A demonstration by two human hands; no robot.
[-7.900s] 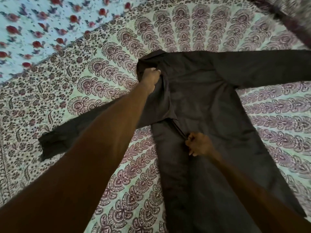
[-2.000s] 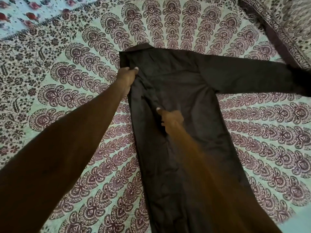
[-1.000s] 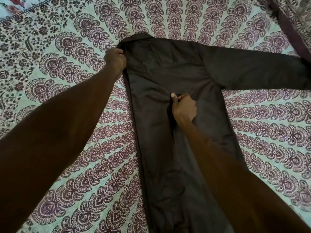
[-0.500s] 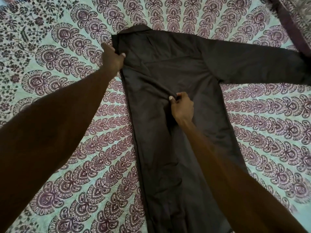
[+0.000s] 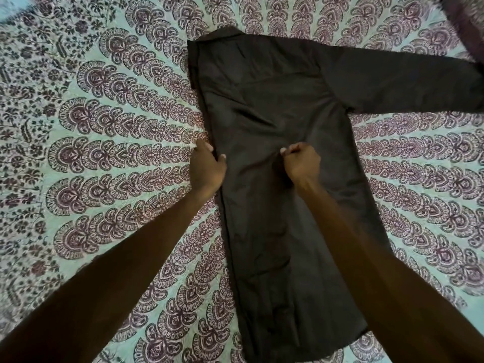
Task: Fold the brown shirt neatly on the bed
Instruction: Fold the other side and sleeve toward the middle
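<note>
Head view, condition as found. The long dark-brown woven shirt [image 5: 262, 106] lies flat on the bed [image 5: 104, 127], which is covered by a pale green sheet printed with maroon fan motifs.

Left hand [image 5: 208, 167]: fingers [image 5: 205, 147] and thumb are closed on the shirt's left edge, which runs straight away from them toward the collar [image 5: 222, 35].

Right hand [image 5: 301, 163]: fingers [image 5: 289, 151] are curled tight, pinching a small ridge of cloth near the middle of the body. Creases radiate from that pinch toward the shoulder area beyond it.

Progress, as judged:
- The left side appears turned in. No left sleeve shows outside the straight edge at my left fingers, so I take it to lie within the fold, though I cannot see it.
- The right sleeve [image 5: 406, 79] is spread wide, well beyond and to the right of my right fingers. It is not folded.
- The body runs full length back past both wrists toward me. No crosswise fold is made.

Remaining: smooth the folded panel, bring in the right sleeve and side, then fold the length. I rate the task under half done.
</note>
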